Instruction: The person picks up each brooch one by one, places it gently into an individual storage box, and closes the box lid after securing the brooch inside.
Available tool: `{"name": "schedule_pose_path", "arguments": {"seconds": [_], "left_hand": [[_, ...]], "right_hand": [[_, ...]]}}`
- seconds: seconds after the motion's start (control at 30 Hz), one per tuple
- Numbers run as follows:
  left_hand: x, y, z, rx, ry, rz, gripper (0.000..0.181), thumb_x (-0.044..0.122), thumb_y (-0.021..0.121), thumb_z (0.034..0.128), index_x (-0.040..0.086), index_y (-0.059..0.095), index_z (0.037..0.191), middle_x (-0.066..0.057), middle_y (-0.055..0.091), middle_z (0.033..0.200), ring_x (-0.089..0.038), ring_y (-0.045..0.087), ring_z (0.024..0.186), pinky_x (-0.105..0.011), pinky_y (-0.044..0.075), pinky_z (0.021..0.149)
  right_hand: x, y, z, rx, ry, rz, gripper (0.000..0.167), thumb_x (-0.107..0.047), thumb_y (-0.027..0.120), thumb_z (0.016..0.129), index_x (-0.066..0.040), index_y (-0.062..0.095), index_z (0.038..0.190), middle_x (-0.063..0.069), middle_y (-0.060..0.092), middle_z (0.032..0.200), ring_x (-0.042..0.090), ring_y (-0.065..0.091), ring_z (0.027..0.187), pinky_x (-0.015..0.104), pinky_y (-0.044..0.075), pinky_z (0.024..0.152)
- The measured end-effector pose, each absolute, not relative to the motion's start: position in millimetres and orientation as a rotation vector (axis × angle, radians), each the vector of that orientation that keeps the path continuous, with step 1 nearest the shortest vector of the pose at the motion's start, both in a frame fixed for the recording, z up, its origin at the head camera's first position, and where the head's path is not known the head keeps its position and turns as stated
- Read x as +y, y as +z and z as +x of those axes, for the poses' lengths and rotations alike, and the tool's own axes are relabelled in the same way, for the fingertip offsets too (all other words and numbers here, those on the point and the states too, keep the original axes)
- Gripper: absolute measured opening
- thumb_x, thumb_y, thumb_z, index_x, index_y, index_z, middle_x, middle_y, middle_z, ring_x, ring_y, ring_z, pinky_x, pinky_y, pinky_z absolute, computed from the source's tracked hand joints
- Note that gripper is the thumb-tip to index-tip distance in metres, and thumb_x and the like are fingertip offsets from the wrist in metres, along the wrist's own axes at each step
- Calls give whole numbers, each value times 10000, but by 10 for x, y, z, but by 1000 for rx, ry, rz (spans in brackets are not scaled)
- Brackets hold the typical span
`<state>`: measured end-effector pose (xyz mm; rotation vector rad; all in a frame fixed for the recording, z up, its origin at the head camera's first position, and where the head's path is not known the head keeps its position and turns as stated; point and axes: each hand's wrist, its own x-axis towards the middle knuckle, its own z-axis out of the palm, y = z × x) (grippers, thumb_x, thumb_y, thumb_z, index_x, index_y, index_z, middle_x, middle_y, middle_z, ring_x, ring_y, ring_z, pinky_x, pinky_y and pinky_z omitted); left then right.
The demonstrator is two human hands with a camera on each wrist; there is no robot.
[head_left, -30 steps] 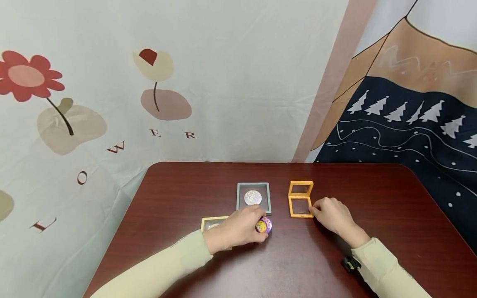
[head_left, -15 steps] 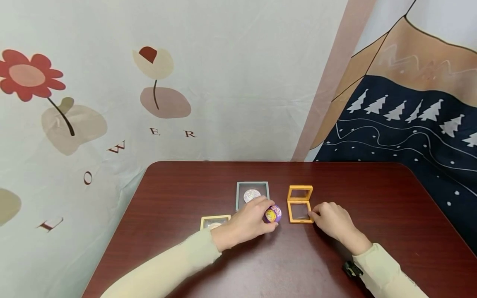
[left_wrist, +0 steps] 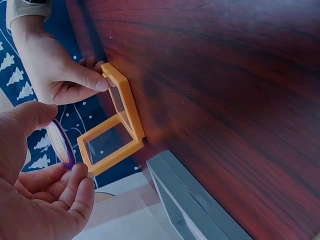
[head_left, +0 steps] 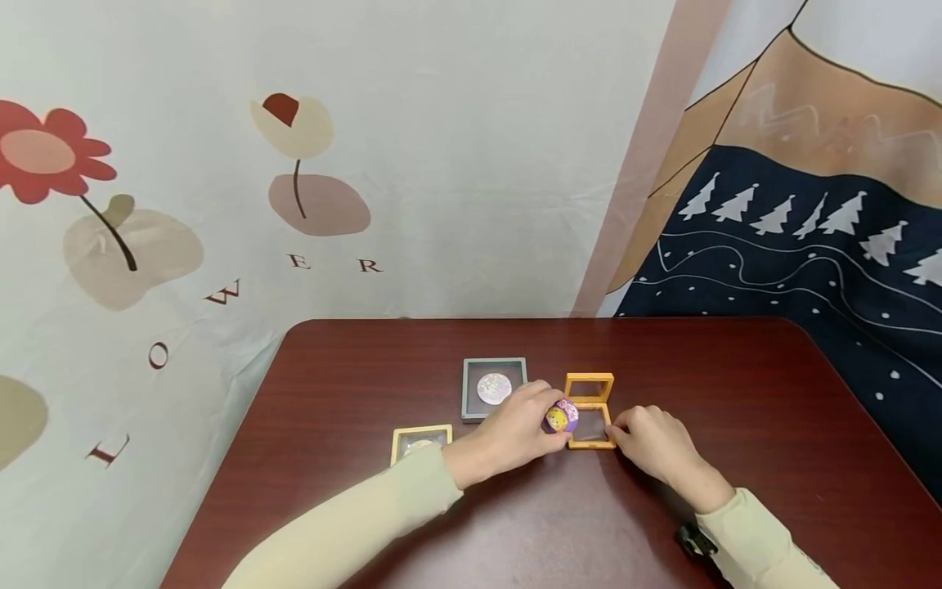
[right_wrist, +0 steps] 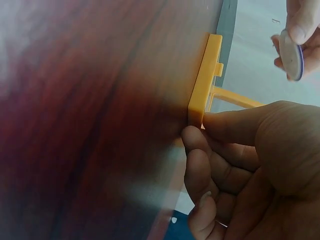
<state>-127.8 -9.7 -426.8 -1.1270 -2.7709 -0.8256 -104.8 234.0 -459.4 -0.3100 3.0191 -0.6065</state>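
Between the thumb and fingertips of my left hand (head_left: 518, 425) is a round purple badge (head_left: 561, 416) with a yellow cartoon figure. Its pale back side (right_wrist: 291, 54) shows in the right wrist view. The badge is tilted, beside the left edge of an orange hinged display frame (left_wrist: 131, 111). That frame lies on the table with its lid raised at the back and clear film in both halves. My right hand (head_left: 655, 438) pinches the frame's right side near the front corner, thumb (right_wrist: 235, 125) on the edge.
A grey frame (head_left: 465, 393) with a round pale piece inside lies behind my left hand. Further left, a cream frame (head_left: 421, 431) is partly covered by my left sleeve. A patterned cloth hangs behind the dark red table (head_left: 353, 360).
My left hand has carried the badge rightward, from in front of the grey frame to the orange frame. The orange frame has slid slightly toward me with my right hand on it.
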Motion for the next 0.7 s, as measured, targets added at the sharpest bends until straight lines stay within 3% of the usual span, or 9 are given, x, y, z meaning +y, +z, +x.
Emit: {"name": "schedule_pose_path", "arguments": {"seconds": [0.27, 0.5, 0.7], "left_hand": [[54, -4267, -1282, -2823, -776, -1117, 522, 265, 858, 874, 7, 695, 1297, -37, 684, 1183, -112, 604, 1024, -169, 489, 878], [157, -4285, -1253, -2842, -773, -1117, 502, 239, 850, 890, -12, 693, 1295, -67, 685, 1217, -137, 613, 1056, -161, 489, 882], [261, -4326, -1217, -2872, -770, -1108, 478, 244, 847, 894, 5, 706, 1283, -50, 686, 1205, -129, 616, 1049, -171, 488, 887]], "right_hand": [[2326, -4584, -990, 3001, -637, -307, 387, -149, 740, 969, -196, 611, 607, -91, 410, 518, 107, 389, 499, 306, 335, 500], [2316, -4567, -933, 3007, -640, -313, 293, -139, 753, 948, -196, 692, 667, -99, 521, 569, 111, 445, 545, 334, 386, 526], [2339, -4574, -899, 2993, -643, -310, 408, -142, 744, 958, -202, 584, 588, -105, 382, 524, 93, 358, 496, 301, 305, 494]]}}
